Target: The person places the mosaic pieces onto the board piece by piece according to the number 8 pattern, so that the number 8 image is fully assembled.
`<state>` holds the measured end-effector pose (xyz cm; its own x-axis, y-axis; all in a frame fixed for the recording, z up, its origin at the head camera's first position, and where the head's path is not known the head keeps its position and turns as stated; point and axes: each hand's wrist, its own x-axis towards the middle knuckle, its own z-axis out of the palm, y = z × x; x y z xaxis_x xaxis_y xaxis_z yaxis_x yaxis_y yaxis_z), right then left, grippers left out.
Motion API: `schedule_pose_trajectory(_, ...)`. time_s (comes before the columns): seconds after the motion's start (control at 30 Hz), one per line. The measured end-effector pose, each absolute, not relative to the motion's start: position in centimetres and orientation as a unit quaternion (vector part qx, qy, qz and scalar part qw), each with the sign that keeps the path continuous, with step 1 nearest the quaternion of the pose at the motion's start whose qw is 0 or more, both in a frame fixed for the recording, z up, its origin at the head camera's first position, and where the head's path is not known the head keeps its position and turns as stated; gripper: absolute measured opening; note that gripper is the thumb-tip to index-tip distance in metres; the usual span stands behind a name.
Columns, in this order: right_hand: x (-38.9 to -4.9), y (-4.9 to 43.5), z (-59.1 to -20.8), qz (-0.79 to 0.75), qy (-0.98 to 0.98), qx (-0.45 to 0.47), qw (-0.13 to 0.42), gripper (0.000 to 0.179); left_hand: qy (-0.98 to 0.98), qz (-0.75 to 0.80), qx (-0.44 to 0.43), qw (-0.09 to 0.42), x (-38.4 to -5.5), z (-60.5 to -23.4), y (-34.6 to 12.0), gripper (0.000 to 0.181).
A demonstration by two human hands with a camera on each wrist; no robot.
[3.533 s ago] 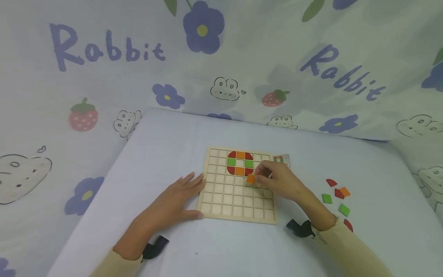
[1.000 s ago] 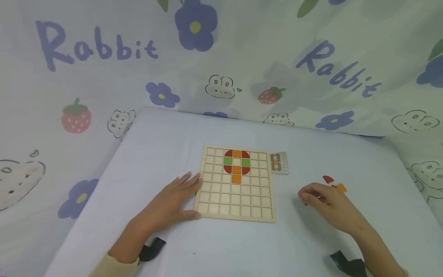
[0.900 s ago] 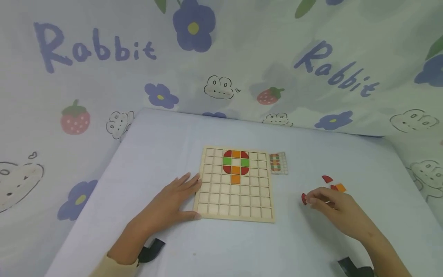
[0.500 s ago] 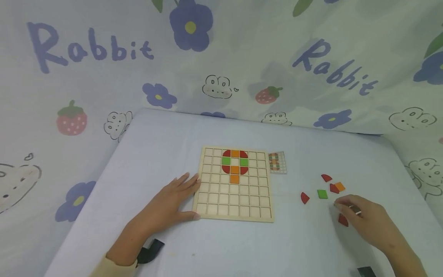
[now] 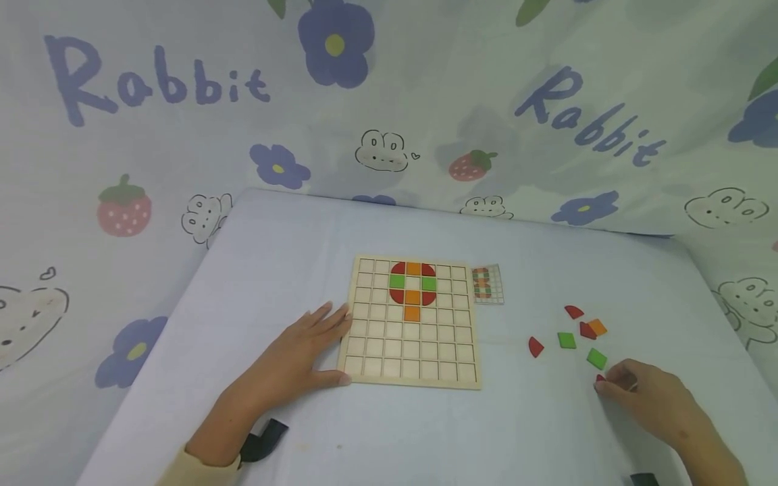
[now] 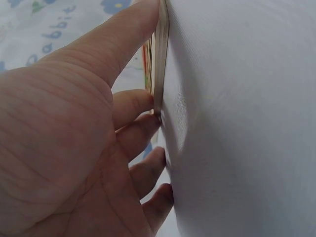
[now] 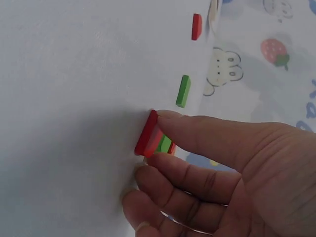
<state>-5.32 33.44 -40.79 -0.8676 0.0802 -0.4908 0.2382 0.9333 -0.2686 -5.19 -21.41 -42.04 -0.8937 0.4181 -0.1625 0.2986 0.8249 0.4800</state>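
Note:
My left hand (image 5: 298,354) rests with extended fingers along the left edge of a wooden grid board (image 5: 446,354); the left wrist view shows its thumb (image 6: 128,34) against the rim. On the board, red quarter-circle, orange and green tiles form a ring around a bare cell, and another orange square tile (image 5: 412,314) sits just below it. Off to the right, my right hand (image 5: 653,398) pinches a red quarter-circle tile (image 7: 147,132) at the tabletop between thumb and index finger. The fingers cover most of this tile in the head view.
Loose tiles lie between board and right hand: a red quarter-circle (image 5: 535,347), two green squares (image 5: 566,340), two more red pieces (image 5: 573,312) and an orange square (image 5: 598,327) partly overlapping one. A patterned card (image 5: 489,284) lies beside the board's upper right corner.
An orange tile held by my right hand now sits in the board below the ring. The hand has moved right; one red tile lies nearer the board. My left hand stays put.

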Motion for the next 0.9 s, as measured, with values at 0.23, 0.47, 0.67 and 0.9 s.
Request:
schedule_pose_trajectory(0.23, -5.32, 33.77, -41.48, -0.172, 0.946, 0.105, 0.253, 0.053, 0.945, 0.231, 0.192, 0.128, -5.12, -41.99, -21.45, 0.099)
schedule_pose_trajectory(0.47, -5.32, 33.83, -41.60, -0.173, 0.941, 0.121, 0.264, 0.053, 0.946, 0.231, 0.193, 0.123, -4.98, -41.87, -21.51, 0.098)
schedule_pose_trajectory(0.67, -5.28, 33.91, -41.53, -0.177, 0.941, 0.121, 0.262, 0.052, 0.946, 0.232, 0.188, 0.126, -4.97, -41.93, -21.45, 0.099)
schedule_pose_trajectory(0.9, -5.00, 33.80, -41.37, -0.185, 0.945, 0.113, 0.246, 0.047, 0.946, 0.233, 0.189, 0.122, -4.95, -41.85, -21.37, 0.099)
